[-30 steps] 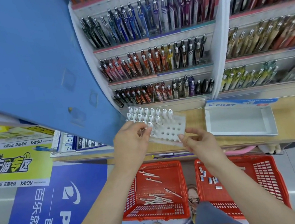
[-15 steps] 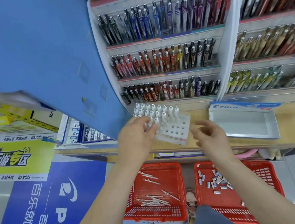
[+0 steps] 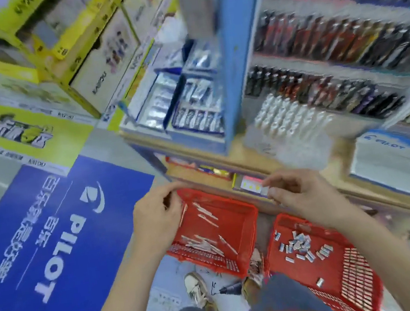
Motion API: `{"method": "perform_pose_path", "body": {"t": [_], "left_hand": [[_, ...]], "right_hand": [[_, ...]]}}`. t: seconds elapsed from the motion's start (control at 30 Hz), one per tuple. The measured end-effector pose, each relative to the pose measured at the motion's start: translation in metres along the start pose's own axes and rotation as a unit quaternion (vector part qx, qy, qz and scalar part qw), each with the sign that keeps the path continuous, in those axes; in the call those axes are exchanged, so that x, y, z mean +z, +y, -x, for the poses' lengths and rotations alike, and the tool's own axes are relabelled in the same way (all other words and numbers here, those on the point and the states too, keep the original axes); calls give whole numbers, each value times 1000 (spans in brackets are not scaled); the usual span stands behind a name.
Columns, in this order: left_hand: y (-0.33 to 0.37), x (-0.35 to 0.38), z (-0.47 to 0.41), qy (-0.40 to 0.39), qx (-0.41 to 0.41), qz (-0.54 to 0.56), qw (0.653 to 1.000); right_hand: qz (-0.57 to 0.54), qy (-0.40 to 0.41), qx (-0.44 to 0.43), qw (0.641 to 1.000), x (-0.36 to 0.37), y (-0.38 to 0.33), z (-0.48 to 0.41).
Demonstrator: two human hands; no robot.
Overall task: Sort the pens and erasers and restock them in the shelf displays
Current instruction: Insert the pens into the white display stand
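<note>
The frame is blurred by head motion. My left hand [image 3: 157,214] hovers over the far left rim of a red basket [image 3: 246,231] that holds several white pens [image 3: 205,242]; its fingers are loosely curled and I see nothing in them. My right hand [image 3: 299,194] hangs between the two baskets with its fingers apart and empty. A second red basket [image 3: 357,273] on the right holds several small erasers [image 3: 300,244]. On the wooden shelf ledge stands a white peg tray [image 3: 261,134] with white pens [image 3: 285,115] upright in it.
A white Pilot box [image 3: 395,170] sits open on the ledge to the right. Rows of dark pens [image 3: 340,78] fill the shelves above. A blue divider panel [image 3: 234,53] stands left of them, with packaged goods [image 3: 185,100] beyond. My shoes [image 3: 199,290] are below the baskets.
Both hands have dropped from the peg tray on the ledge down to above the red baskets. My head has swung down and to the left, blurring the view.
</note>
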State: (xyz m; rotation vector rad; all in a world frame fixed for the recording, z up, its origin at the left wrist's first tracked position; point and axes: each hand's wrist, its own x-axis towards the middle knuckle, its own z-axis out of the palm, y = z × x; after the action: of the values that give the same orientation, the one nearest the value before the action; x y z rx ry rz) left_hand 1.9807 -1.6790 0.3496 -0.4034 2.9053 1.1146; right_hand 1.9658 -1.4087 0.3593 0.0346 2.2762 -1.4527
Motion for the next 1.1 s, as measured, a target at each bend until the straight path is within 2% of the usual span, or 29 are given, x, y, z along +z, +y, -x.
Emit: {"method": "perform_pose_path", "body": {"t": [0.1, 0.23, 0.37, 0.47, 0.6, 0.7, 0.8, 0.9, 0.97, 1.03, 1.1], "left_hand": [[-56, -9, 15, 21, -72, 21, 997], [-142, 6, 34, -7, -150, 16, 989], [-235, 55, 41, -55, -181, -1, 982], [-308, 116, 30, -100, -179, -25, 978], [-402, 221, -6, -174, -106, -84, 975], [-478, 317, -47, -252, -20, -151, 956], [-535, 406, -81, -335, 74, -221, 913], [-569, 478, -95, -406, 148, -292, 853], [-585, 516, -94, -441, 221, -315, 811], [-593, 541, -91, -437, 310, -329, 778], [-595, 553, -92, -462, 324, -345, 750]], "right_hand": [[44, -40, 33, 998, 51, 19, -10], [85, -58, 68, 992, 119, 60, -25], [95, -50, 119, 987, 190, 125, -52], [85, -29, 151, 984, 244, 200, -86], [106, -7, 165, 981, 312, 319, -152], [134, 1, 146, 980, 356, 412, -210], [189, -6, 115, 975, 389, 490, -269], [257, -29, 83, 962, 416, 553, -324], [329, -53, 63, 941, 434, 584, -352], [397, -68, 49, 914, 450, 605, -371], [441, -57, 35, 895, 461, 616, -382]]}}
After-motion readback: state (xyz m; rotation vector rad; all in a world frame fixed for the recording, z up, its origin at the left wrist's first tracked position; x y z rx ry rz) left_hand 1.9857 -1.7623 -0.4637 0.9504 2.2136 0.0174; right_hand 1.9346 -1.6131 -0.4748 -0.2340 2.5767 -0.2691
